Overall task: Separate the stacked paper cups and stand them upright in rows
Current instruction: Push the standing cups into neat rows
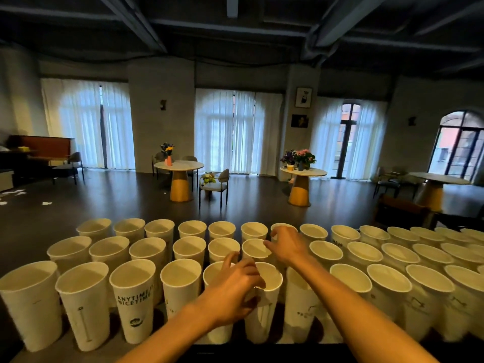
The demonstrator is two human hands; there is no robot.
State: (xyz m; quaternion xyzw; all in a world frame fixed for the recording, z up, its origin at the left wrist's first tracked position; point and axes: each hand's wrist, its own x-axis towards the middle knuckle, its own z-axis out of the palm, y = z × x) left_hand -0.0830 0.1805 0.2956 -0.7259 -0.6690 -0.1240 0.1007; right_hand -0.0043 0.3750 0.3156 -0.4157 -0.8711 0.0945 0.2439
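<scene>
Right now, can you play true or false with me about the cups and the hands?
1. The paper cups stand upright with their open ends up. True.
2. The cups are lined up in three rows. True.
3. The left hand rests flat on the floor. False: its fingers curl round a front-row cup near the rim.
4. The right hand reaches farther back than the left. True: it is over the back two rows, at a back-row cup.
5. One cup says ANYTIME on it. True.
6. Every cup lies tipped on its side. False: none in view is lying down.
</scene>
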